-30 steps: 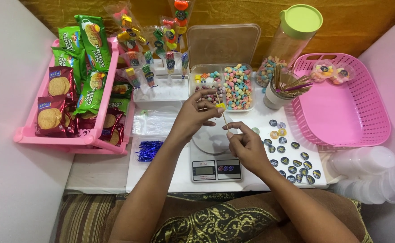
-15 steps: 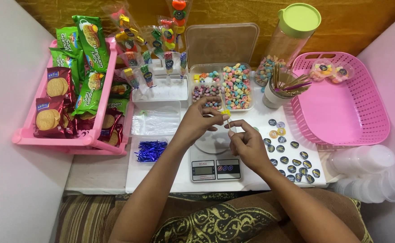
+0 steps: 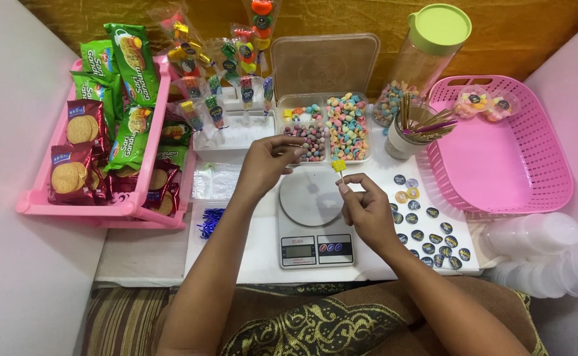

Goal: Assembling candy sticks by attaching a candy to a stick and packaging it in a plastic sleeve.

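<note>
Since 0.5 s ago, the left hand has lifted toward the divided candy tray, fingers curled, contents unclear. The right hand pinches a thin stick with a yellow candy above the round scale.

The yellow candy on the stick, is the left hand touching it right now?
Apart. The head view shows the left hand over the candy tray, with bare table between its fingers and the yellow candy.

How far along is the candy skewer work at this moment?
Done: several wrapped candy skewers stand behind the white tray. In hand: the right hand holds a stick with one yellow candy over the scale; the left hand reaches at the candy tray. Left: the stick is nearly bare, and more sticks wait in the cup.
</note>
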